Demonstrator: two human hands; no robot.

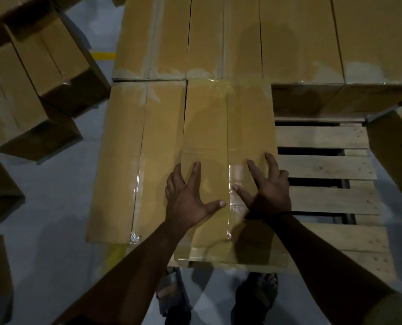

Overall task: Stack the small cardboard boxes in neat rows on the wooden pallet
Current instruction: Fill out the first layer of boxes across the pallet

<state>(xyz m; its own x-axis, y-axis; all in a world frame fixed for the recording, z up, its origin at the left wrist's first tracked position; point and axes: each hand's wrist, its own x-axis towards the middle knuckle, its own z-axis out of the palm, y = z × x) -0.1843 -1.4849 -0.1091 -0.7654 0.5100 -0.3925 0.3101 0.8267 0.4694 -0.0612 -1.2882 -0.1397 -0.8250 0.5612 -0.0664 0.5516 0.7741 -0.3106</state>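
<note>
Both hands, left hand (187, 198) and right hand (267, 192), spread flat on the centre box (228, 127): best square it against its left neighbour (134, 156).

A long brown cardboard box (228, 137), sealed lengthwise with glossy clear tape, lay flat in the front row on the pale slatted wooden pallet (324, 165). Its near end jutted slightly past the pallet's front edge. Its left side touched a matching taped brown box (129, 160), whose near end sat a little farther back. Its far end butted against a back row of similar boxes (242, 36), packed side by side across the pallet. To its right, bare slats lay exposed. More brown boxes (42, 66) lay askew on the grey floor (54, 195) left of the pallet, and another box (392, 141) stood at the pallet's right edge.
</note>
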